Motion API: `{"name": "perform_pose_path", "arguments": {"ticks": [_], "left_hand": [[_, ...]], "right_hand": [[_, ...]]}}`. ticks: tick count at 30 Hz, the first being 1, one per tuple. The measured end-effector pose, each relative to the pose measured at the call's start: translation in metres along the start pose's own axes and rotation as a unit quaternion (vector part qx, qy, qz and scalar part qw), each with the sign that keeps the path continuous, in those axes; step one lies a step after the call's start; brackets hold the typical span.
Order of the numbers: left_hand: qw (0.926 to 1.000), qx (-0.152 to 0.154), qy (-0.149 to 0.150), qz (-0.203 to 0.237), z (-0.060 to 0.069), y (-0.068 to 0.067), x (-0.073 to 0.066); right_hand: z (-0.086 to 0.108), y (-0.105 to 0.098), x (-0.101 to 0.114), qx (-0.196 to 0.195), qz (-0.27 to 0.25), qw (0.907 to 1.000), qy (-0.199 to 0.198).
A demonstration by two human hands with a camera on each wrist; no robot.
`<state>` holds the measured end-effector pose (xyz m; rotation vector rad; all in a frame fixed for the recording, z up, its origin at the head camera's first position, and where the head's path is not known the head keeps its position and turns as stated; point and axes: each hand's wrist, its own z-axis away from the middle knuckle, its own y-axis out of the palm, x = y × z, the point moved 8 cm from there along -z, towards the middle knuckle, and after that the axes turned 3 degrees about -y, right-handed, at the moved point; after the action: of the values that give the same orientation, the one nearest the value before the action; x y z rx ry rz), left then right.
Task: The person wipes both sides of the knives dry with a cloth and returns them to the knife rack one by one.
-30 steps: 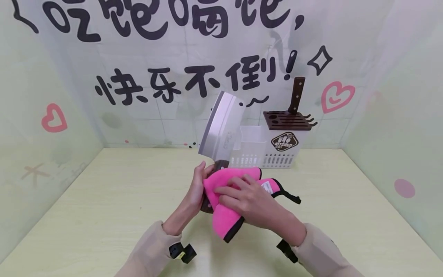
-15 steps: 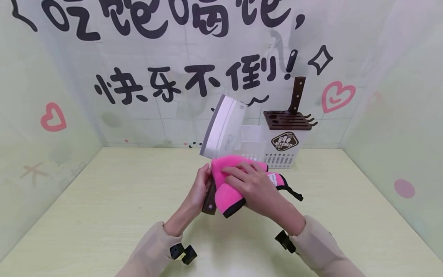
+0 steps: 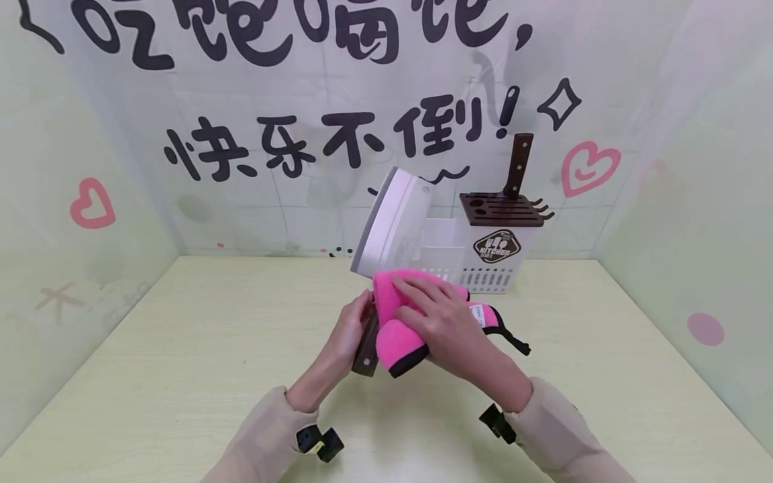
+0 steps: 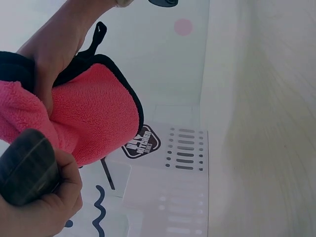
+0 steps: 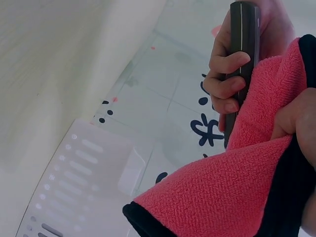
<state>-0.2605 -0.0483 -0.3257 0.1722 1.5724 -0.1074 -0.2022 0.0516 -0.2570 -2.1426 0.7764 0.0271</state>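
Note:
A cleaver point(image 3: 386, 225) is held up above the table, its broad blade pointing up and tilted slightly right. My left hand point(image 3: 344, 339) grips its dark wooden handle point(image 3: 366, 355); in the right wrist view, the left fingers point(image 5: 229, 86) curl round that handle. My right hand point(image 3: 449, 325) holds a bunched pink cloth point(image 3: 401, 345) with black edging against the upper handle, near the base of the blade. The cloth hides that part of the cleaver. In the left wrist view, the cloth point(image 4: 98, 108) hangs in folds beside the handle's butt point(image 4: 29, 168).
Behind the hands, a white knife holder point(image 3: 504, 280) with a dark slotted top stands at the table's back. Another dark-handled utensil point(image 3: 517, 164) is upright in it. Printed walls enclose the pale wooden table point(image 3: 211, 349) at the back and sides.
My right hand has moved the cloth up the handle toward the blade, uncovering more of the lower handle. The cleaver has shifted slightly down and right. Over the last half second little moved.

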Motion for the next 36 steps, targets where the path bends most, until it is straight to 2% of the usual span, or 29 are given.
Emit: {"name": "perform_pose_path", "arguments": {"ticks": [4, 10, 14, 21, 27, 36], "left_hand": [[0.9999, -0.012, -0.002, 0.009, 0.0, -0.002, 0.001], [0.999, 0.004, -0.025, 0.038, -0.002, 0.0, 0.006], [0.9982, 0.018, -0.041, 0.04, -0.003, 0.001, 0.01], [0.9973, 0.012, -0.049, 0.053, -0.004, -0.003, 0.008], [0.9959, 0.051, -0.046, 0.059, -0.005, -0.001, 0.007], [0.9916, 0.09, -0.025, 0.09, -0.005, 0.005, 0.003]], "right_hand": [[0.002, -0.001, 0.007, 0.002, 0.006, 0.9997, -0.022], [0.009, 0.001, 0.024, 0.013, 0.004, 0.9972, -0.073], [0.013, 0.001, 0.036, 0.018, 0.006, 0.9946, -0.103], [0.019, -0.002, 0.049, 0.013, 0.009, 0.9889, -0.148], [0.022, -0.003, 0.055, 0.028, 0.015, 0.9865, -0.16], [0.025, -0.007, 0.066, 0.009, 0.031, 0.9816, -0.188]]}}
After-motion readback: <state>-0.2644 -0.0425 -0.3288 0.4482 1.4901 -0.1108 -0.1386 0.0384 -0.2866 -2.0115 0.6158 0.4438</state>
